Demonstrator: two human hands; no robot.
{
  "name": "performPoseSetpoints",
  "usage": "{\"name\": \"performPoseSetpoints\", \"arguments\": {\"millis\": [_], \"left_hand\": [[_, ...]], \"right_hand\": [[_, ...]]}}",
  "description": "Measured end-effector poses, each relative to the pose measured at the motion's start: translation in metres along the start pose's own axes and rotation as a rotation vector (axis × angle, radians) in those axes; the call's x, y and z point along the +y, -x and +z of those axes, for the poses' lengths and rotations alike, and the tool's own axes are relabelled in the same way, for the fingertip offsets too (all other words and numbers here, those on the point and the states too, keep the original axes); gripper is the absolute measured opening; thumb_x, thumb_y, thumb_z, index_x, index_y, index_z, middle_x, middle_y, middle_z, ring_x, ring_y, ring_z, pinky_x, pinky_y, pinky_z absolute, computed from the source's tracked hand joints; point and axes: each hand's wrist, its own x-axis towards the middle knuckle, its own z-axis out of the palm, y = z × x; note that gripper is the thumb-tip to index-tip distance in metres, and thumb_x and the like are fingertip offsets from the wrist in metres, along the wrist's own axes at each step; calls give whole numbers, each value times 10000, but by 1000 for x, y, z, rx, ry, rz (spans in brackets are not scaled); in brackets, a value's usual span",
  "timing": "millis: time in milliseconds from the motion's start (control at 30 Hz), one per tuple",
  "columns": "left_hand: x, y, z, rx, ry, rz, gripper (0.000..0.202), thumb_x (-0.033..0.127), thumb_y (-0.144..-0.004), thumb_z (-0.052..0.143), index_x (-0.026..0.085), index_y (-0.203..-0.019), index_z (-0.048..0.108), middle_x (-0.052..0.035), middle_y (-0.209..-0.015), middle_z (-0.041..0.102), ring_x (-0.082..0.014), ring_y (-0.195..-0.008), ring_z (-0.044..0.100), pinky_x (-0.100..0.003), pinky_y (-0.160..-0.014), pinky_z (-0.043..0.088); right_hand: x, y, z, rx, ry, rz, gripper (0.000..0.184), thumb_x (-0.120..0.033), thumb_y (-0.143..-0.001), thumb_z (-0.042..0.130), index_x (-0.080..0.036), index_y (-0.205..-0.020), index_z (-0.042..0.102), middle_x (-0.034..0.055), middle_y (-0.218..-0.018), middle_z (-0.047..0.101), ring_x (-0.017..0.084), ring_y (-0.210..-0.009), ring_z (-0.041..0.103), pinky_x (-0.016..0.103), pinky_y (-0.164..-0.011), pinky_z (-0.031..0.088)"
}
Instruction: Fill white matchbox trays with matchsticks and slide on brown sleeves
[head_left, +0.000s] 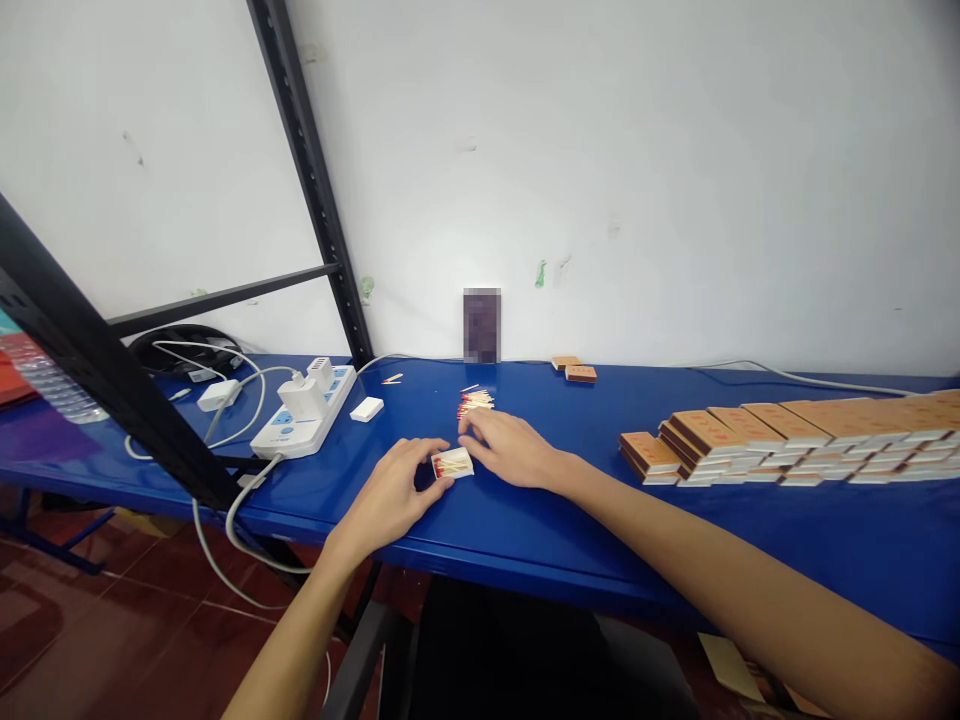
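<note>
A small white matchbox tray (463, 467) lies on the blue table with several red-headed matches inside, their heads pointing left. My left hand (391, 492) grips it from the left, thumb at the near side and fingers at the far side. Just beyond the tray is a loose pile of matches (477, 400) with red heads. My right hand (511, 448) rests between pile and tray, its thumb and fingertips drawn close together; anything between them is too small to make out.
Stacked brown matchboxes (795, 425) fill the right side. Two more matchboxes (580, 374) lie near the wall. On the left are a white power strip (304, 425) with cables, a small white box (367, 409), a few stray matches (392, 379) and a black shelf post (319, 190).
</note>
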Motion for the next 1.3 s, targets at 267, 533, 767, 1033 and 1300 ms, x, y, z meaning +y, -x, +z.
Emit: {"name": "performPoseSetpoints", "arguments": {"millis": [267,533,767,1033,1300], "left_hand": [[2,-2,-2,-37,-27,25,184,312,-909,585,229,-1053,663,-29,-1057,662,-215,-978,575,-381,-929,432],[3,-1,-2,-18,-12,-3,259,320,-905,591,249,-1152,619,-18,-1105,661,-213,-1019,577,-369,-923,451],[-4,1,2,26,-3,-56,497,350,-896,597,283,-1367,454,-18,-1049,650,-203,-989,606,-367,-927,473],[-3,1,1,-3,24,-62,517,337,-904,584,284,-1391,417,-23,-1051,634,-209,-1017,583,-381,-939,456],[-2,1,1,1,33,-40,483,318,-900,594,276,-1361,456,-20,-1050,637,-207,-1014,580,-374,-946,450]], "right_hand": [[22,-8,3,-37,170,185,197,-295,-986,379,-204,-983,554,69,-1069,633,194,-896,607,280,-682,375],[20,-6,3,-69,194,176,257,-281,-1010,297,-189,-1007,537,87,-1093,639,203,-913,618,289,-702,387],[18,-6,2,-69,237,142,301,-301,-1020,246,-175,-1064,516,113,-1107,616,216,-901,618,310,-741,416],[21,-6,5,-61,155,152,242,-321,-988,391,-188,-1120,544,109,-1185,575,227,-957,615,310,-726,423],[19,-7,5,-45,141,182,229,-268,-995,356,-188,-972,569,94,-1072,620,199,-909,605,286,-703,394]]}}
